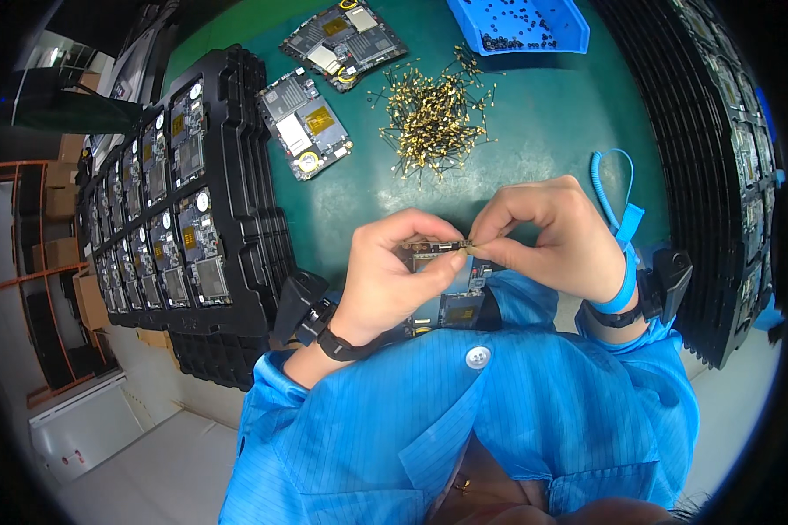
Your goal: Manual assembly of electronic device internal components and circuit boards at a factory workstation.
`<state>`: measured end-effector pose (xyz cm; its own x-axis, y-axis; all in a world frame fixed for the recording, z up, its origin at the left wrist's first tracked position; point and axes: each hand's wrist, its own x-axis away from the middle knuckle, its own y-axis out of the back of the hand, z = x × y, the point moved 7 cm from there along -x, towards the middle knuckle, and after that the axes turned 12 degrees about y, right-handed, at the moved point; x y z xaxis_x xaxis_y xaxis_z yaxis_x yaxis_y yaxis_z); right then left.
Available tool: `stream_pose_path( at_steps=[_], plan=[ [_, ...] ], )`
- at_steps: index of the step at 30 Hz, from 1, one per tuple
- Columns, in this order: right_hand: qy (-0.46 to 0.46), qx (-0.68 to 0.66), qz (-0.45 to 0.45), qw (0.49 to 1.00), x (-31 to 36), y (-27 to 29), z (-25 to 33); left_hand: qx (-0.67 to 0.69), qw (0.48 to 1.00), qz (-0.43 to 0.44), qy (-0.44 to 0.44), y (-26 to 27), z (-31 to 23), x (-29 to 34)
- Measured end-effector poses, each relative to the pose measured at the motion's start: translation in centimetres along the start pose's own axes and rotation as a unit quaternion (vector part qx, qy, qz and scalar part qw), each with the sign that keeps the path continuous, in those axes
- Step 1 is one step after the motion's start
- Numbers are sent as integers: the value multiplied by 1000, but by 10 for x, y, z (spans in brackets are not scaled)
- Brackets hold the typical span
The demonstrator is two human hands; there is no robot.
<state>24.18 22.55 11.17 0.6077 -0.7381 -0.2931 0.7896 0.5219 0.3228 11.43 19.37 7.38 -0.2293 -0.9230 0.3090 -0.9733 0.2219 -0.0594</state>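
My left hand [394, 267] is closed in a pinch, thumb and forefinger around the top edge of a dark circuit board [461, 306]. The board sits low between my hands, close to my chest, and partly behind my left fingers. At its edge the fingertips of my right hand [552, 232] meet those of my left. The right thumb and forefinger are pressed together; whatever small piece lies between them is too small to make out. Beyond my hands a loose pile of short black cables with gold-coloured ends [435, 118] lies on the green table mat [552, 131].
Two circuit boards [306, 122] [343, 44] lie at the far left of the mat. A blue bin [521, 26] holds small black parts. Stacked black trays of boards [236, 175] [709, 175] flank both sides. A coiled blue cord [597, 179] runs from my right wristband.
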Motion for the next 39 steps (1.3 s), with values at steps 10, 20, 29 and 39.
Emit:
stream_pose_path(
  at_steps=[10,20,29,39],
  plan=[
    [2,-22,0,1000,1,0,-2,20,1000,2,1,-1,0,0],
    [-70,-48,8,996,2,2,-11,6,1000,-7,9,-2,0,-1],
    [-24,-8,6,1000,0,3,-4,-8,1000,-6,1,-1,0,-1],
    [-18,-7,1,1000,1,2,-3,13,1000,10,-5,-3,-1,0]
  ],
)
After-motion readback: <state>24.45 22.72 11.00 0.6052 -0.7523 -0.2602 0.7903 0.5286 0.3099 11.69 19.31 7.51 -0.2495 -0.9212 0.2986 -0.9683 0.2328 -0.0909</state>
